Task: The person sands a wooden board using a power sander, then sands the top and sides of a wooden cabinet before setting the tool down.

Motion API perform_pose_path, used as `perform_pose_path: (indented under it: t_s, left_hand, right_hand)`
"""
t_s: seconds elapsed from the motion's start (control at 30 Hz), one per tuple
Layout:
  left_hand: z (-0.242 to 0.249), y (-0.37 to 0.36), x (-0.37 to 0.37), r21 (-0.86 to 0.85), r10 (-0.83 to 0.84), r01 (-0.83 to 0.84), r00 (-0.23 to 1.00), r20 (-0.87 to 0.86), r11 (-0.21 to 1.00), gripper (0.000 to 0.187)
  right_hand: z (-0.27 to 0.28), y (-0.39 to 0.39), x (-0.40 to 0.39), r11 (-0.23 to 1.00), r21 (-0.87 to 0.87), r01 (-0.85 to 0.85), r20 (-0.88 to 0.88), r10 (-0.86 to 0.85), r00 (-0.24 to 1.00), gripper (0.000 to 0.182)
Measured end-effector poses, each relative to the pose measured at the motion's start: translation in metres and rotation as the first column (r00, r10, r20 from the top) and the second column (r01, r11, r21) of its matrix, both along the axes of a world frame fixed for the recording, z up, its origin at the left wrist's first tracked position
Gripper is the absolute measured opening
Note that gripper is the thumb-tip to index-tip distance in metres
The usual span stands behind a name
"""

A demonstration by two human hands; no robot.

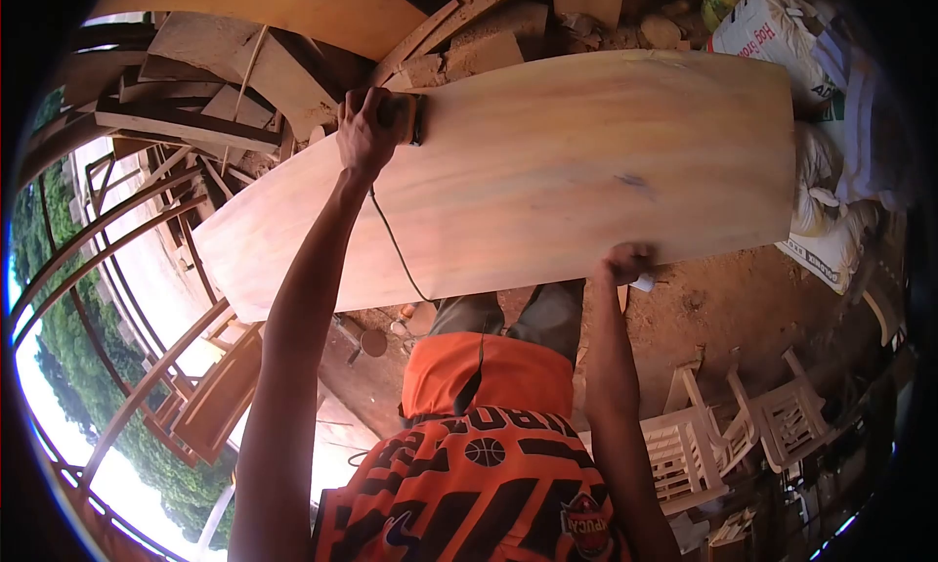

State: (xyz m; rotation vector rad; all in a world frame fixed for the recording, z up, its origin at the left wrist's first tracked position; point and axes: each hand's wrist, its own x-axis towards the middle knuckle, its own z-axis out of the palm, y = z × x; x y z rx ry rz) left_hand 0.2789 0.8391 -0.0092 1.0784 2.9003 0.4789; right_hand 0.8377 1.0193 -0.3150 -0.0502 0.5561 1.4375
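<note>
Orange, black-printed jersey [430, 494] sits nearest; left hand [365, 130] grips a dark, blocky, corded tool [408, 120] on a pale wooden board [547, 171]; right hand [626, 262] meets the board's edge, grip unclear.

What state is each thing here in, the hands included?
Left hand: closed around the tool
Hand-held tool: on the board's far edge area; running or off, can't tell
Cord: runs across the board to its near edge
Board: flat, bare wood, one dark smudge
Right hand: at the near edge, blurred
Wood pieces: piled loosely
Printed sacks: bunched together; how full, unclear
</note>
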Motion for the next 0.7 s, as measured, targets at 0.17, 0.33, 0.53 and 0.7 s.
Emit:
perform_pose_path:
  t_s: [0.17, 0.33, 0.53, 0.7]
  left_hand:
    - [0.002, 0.08, 0.016, 0.018, -0.038, 0.038, 0.999, -0.013, 0.999, 0.03]
    - [0.004, 0.155, 0.039, 0.006, -0.03, 0.03, 0.996, 0.087, 1.0, 0.029]
    - [0.007, 0.234, 0.062, 0.059, -0.151, 0.149, 0.988, 0.025, 0.987, 0.024]
    - [-0.003, 0.298, 0.08, 0.087, -0.229, 0.226, 0.973, 0.033, 0.97, 0.028]
  right_hand:
    - [0.027, -0.017, -0.018, 0.994, 0.094, 0.059, -0.419, -0.014, 0.908, 0.027]
    - [0.099, -0.008, -0.055, 0.96, 0.112, -0.256, -0.304, 0.278, 0.911, 0.034]
    - [-0.057, -0.05, 0.05, 0.876, -0.128, -0.464, -0.593, 0.307, 0.745, 0.035]
    - [0.067, -0.022, -0.027, 0.826, -0.419, -0.376, -0.471, 0.156, 0.868, 0.036]
